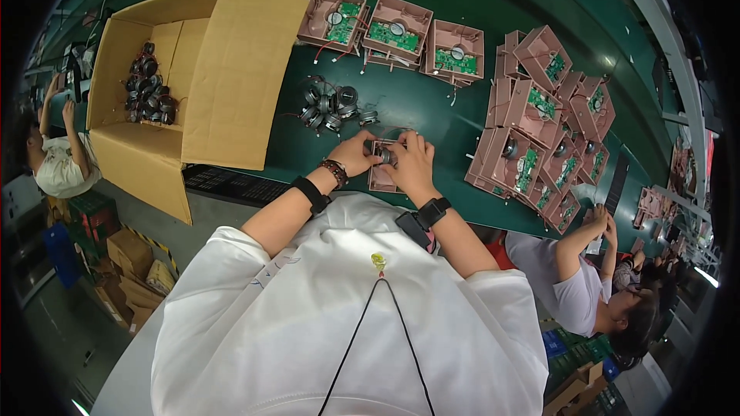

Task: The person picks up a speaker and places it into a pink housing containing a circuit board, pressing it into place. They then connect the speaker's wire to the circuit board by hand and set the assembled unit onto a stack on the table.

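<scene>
At the bench edge in front of me lies a pink plastic housing, partly covered by my hands. My left hand comes to it from the left, its fingers closed against a small round speaker at the housing. From the right, my right hand grips the same speaker with bent fingers. Whether the speaker is fully seated inside cannot be made out. Just beyond my left hand is a pile of black and silver speakers with wires, and a single speaker lies beside it.
An open cardboard box with more speakers stands left. Pink housings with green circuit boards line the bench's far side. Stacked housings rise on the right. Co-workers sit right and far left.
</scene>
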Tool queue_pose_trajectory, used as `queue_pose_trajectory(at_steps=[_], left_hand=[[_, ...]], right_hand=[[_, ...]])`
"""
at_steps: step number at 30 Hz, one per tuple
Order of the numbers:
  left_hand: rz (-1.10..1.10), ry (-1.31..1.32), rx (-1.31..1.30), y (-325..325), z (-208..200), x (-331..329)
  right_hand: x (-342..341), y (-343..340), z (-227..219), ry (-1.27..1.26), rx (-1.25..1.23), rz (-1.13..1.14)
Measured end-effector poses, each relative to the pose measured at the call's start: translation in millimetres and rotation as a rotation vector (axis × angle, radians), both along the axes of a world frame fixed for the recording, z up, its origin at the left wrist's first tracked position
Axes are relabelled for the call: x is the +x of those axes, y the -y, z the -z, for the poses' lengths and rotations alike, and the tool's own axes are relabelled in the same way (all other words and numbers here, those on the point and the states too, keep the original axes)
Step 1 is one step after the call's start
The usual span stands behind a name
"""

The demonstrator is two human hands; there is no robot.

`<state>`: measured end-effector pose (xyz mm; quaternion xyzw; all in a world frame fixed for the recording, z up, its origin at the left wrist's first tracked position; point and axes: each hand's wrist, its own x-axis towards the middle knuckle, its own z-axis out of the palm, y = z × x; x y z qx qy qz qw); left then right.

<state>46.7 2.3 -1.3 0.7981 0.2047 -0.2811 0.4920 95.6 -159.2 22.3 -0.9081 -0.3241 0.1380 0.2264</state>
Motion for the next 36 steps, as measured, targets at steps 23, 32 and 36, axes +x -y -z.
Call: queue_pose_trajectory(at_steps=[23, 32, 36], left_hand=[[0.341, 0.725, 0.571, 29.7, -7.9, 56.3], [0.086, 0.735, 0.181, 11.8, -39.2, 32.6], [0.138, 0.799, 0.213, 8.2, -45.0, 15.2]], right_hand=[[9.1, 27.6, -3.8, 0.16, 0.245, 0.227], [6.5, 17.3, -22.8, 0.02, 0.363, 0.374], [7.3, 14.6, -23.0, 0.064, 0.398, 0.234]])
